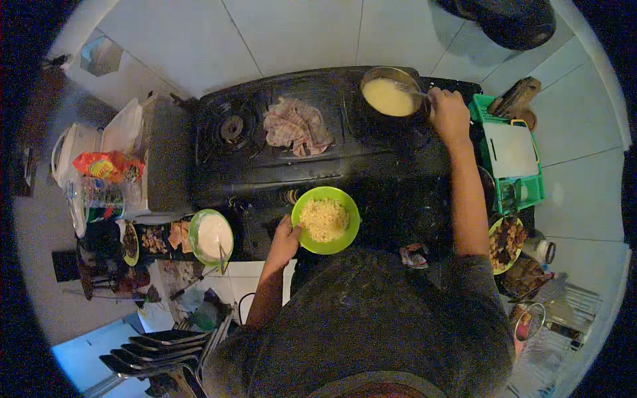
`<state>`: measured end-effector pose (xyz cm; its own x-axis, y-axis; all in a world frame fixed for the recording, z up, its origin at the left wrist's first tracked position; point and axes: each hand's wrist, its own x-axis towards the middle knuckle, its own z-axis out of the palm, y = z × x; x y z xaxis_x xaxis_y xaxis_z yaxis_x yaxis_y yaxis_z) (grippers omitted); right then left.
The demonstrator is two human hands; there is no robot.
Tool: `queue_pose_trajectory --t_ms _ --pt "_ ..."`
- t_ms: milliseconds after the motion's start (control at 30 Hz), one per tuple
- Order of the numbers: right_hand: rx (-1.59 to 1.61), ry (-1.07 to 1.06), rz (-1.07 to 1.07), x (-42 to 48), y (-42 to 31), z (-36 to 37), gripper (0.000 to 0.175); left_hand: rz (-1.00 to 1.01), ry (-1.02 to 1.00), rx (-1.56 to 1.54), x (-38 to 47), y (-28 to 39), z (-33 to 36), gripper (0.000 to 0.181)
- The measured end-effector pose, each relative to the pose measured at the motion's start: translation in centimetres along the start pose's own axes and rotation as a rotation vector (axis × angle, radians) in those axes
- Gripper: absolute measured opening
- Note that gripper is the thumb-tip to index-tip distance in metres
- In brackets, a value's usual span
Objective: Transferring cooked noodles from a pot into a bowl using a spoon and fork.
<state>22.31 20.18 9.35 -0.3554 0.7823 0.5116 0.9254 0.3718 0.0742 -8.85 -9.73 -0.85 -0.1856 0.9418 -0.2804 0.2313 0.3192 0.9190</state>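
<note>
My left hand (287,239) grips the rim of a green bowl (352,219) in front of my body. Pale yellow, crumbly food (323,219) fills much of it; its exact kind cannot be told. At the back right of the black stove (308,171), my right hand (449,112) holds what looks like a metal fork (413,90). The fork's head reaches into a round bowl (367,79) of pale yellow liquid (388,97). My right fingers are close to that bowl's rim, and whether they touch it is unclear.
A crumpled checked cloth (297,127) lies on the stove beside a burner (231,128). Left stands a green-rimmed bowl (193,239) of white powder or batter with a utensil. Right are a green plastic basket (530,191), a white board (510,149) and a plate of food (507,244).
</note>
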Motion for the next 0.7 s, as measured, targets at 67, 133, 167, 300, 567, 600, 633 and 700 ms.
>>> queue_pose_trajectory --t_ms 67,133,167,300,567,600,633,700 --pt "-0.006 -0.019 0.006 -0.1 -0.4 -0.2 0.009 -0.005 -0.004 -0.047 -0.2 -2.6 0.1 0.026" --pt "-0.013 -0.037 0.014 -0.3 -0.6 -0.3 0.011 -0.008 -0.008 -0.094 -0.2 -4.7 0.0 0.026" --pt "-0.013 -0.027 0.011 -0.4 -0.5 -0.3 0.011 0.066 -0.010 -0.023 0.2 -5.3 -0.1 0.025" --pt "-0.015 -0.025 0.008 -0.8 -0.5 0.3 0.013 -0.014 -0.059 0.044 0.5 -5.8 -0.8 0.025" --pt "-0.013 -0.025 -0.015 -1.3 -0.5 -0.3 0.015 0.070 -0.033 0.139 0.0 -8.4 -0.2 0.024" --pt "-0.004 -0.015 0.002 -1.3 -0.7 -0.3 0.016 0.031 -0.060 0.107 -0.4 -7.6 -0.3 0.029" --pt "0.002 -0.018 -0.006 -1.3 -0.7 -0.2 0.016 -0.008 -0.088 0.074 -0.6 -7.2 -0.3 0.033" --pt "-0.003 -0.026 0.018 -1.3 -0.5 0.1 0.013 -0.009 -0.064 0.046 -0.7 -7.7 0.0 0.036"
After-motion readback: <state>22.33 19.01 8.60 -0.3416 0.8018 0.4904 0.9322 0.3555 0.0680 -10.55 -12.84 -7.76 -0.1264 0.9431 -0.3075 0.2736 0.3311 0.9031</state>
